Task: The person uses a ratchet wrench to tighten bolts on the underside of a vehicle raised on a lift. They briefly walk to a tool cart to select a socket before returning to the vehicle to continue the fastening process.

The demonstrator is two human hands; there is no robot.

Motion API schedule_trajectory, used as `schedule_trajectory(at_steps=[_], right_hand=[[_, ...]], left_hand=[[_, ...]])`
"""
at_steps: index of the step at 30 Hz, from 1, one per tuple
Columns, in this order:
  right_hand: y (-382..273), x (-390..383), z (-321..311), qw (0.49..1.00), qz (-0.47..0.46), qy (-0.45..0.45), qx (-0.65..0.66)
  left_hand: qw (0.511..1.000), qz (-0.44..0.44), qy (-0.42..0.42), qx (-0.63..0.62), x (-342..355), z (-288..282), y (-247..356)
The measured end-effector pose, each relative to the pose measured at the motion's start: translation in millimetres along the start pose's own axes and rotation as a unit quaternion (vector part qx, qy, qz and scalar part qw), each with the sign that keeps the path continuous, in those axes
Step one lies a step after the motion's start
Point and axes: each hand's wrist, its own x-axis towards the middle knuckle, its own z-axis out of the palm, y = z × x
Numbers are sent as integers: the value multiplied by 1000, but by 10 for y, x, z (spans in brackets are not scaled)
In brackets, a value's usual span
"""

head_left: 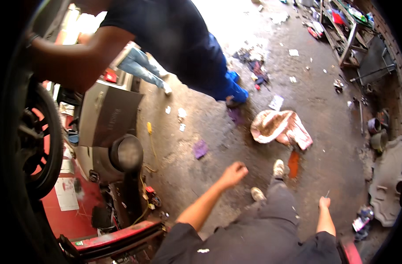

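My left hand (233, 174) hangs out in front of me above the floor, its fingers curled in. Whether anything small sits inside them is hidden. Off to my right side, my right hand (325, 202) is closed round a thin metal tool (327, 193); only its slim tip pokes out, too small to name. A crumpled pinkish-white cloth sack (280, 127) lies on the floor ahead, beyond my shoes, and neither hand touches it.
A co-worker in a dark shirt (165, 39) leans across at upper left, near a wheel (38, 141). Red car bodywork (73, 211) and a yellow cord (151, 145) are left. Rags and litter (254, 61) dot the floor. A cluttered rack (348, 44) stands far right; a grey panel (388, 185) lies right.
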Motion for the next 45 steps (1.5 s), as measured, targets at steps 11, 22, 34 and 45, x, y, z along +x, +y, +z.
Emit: schedule_trajectory(at_steps=[11,22,34,45], right_hand=[[-1899,-1081,-633,946,158,-276,70],[-3907,-81,-879,954,183,-227,72],[-4197,1324,-946,983,-57,-168,-41],[-7812,4183,-2754,895,234,-86,370]], left_hand=[[976,-210,18,-60,1583,87,-465],[955,-262,-82,109,3083,69,-810],[989,-138,-20,51,7176,140,2136],[985,10,-173,18,9429,1101,6442]])
